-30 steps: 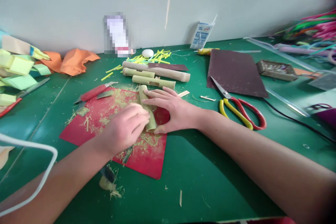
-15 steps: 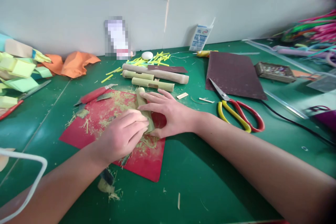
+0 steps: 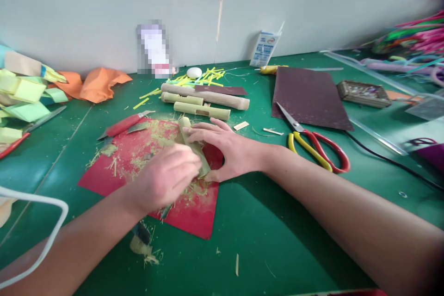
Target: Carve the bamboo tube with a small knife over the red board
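A short pale green bamboo piece [image 3: 185,126] lies on a red cutting mat [image 3: 194,217] strewn with shavings. My right hand [image 3: 231,150] holds it down, fingers laid over its top and thumb against its near end. My left hand [image 3: 166,178] is closed in a fist against the near part of the bamboo. It grips a small tool, and only the tool's dark tip [image 3: 166,211] shows below the hand.
A red-handled knife [image 3: 123,125] lies at the mat's far left. Behind are two more bamboo pieces [image 3: 201,111] and a wooden stick [image 3: 215,97]. Scissors [image 3: 319,148], sandpaper [image 3: 308,97] and a black cable [image 3: 381,157] lie right; a paper pile [image 3: 24,97] lies left.
My left hand has slid a little along the bamboo, and my right hand has shifted its fingers slightly. The bamboo stays on the mat.
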Action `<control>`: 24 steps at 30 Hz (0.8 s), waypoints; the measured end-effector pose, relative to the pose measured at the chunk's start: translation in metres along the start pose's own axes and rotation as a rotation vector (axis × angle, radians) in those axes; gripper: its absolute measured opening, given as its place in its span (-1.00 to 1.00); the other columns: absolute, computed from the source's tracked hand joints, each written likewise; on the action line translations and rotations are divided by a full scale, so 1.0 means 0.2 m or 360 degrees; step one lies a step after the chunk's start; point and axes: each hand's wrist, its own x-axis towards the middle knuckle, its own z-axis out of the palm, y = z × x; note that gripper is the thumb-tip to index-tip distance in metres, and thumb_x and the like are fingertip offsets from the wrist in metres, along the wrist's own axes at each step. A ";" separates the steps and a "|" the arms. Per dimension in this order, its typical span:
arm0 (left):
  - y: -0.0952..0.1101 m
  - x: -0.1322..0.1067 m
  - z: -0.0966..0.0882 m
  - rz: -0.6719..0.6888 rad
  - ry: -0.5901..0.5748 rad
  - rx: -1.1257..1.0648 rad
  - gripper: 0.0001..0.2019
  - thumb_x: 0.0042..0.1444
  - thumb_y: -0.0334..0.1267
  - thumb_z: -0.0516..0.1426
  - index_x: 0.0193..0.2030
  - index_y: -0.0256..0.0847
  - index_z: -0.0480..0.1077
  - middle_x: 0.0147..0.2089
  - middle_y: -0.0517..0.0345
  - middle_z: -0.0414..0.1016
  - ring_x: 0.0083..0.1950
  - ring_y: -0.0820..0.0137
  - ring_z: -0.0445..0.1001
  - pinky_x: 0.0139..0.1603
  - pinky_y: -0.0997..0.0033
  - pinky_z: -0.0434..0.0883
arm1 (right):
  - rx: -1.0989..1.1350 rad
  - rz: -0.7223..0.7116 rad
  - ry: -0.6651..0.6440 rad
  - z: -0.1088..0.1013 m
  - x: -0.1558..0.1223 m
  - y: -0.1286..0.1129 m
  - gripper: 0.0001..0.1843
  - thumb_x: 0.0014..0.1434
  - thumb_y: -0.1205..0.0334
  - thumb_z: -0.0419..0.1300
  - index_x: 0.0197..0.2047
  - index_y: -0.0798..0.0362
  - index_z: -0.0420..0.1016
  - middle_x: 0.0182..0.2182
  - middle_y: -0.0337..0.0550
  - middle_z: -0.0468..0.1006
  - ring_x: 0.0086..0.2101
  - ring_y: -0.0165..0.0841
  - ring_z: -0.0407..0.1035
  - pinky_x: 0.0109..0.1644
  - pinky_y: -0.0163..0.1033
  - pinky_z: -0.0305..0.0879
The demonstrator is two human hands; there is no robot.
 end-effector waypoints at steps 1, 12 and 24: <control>0.00 0.00 0.00 0.0049 -0.0039 -0.0020 -0.83 0.18 -0.50 0.09 -0.10 -0.32 0.42 -0.07 -0.02 0.49 0.03 0.29 0.40 0.06 0.21 0.43 | 0.0005 -0.0012 -0.0010 0.00 0.00 0.00 -0.12 -0.13 0.00 0.34 0.25 -0.09 0.15 0.31 -0.11 0.13 0.31 -0.15 -0.10 0.36 0.11 -0.40; 0.00 -0.01 -0.02 0.0034 -0.0071 0.0033 -0.83 0.16 -0.49 0.11 -0.12 -0.31 0.44 -0.09 0.02 0.51 -0.01 0.30 0.40 0.05 0.22 0.42 | -0.0011 0.0017 -0.0081 0.02 0.00 0.02 -0.08 -0.14 0.01 0.36 0.30 -0.20 0.15 0.39 -0.21 -0.15 0.34 -0.06 -0.31 0.35 0.12 -0.42; 0.01 -0.02 -0.02 0.0050 -0.0049 0.0083 -0.85 0.18 -0.47 0.10 -0.14 -0.28 0.44 -0.14 0.05 0.53 -0.04 0.30 0.42 0.01 0.20 0.44 | 0.0012 -0.0008 -0.0092 0.03 0.02 -0.01 -0.08 -0.17 0.13 0.34 0.29 -0.18 0.17 0.38 -0.22 -0.09 0.34 -0.06 -0.27 0.35 0.13 -0.47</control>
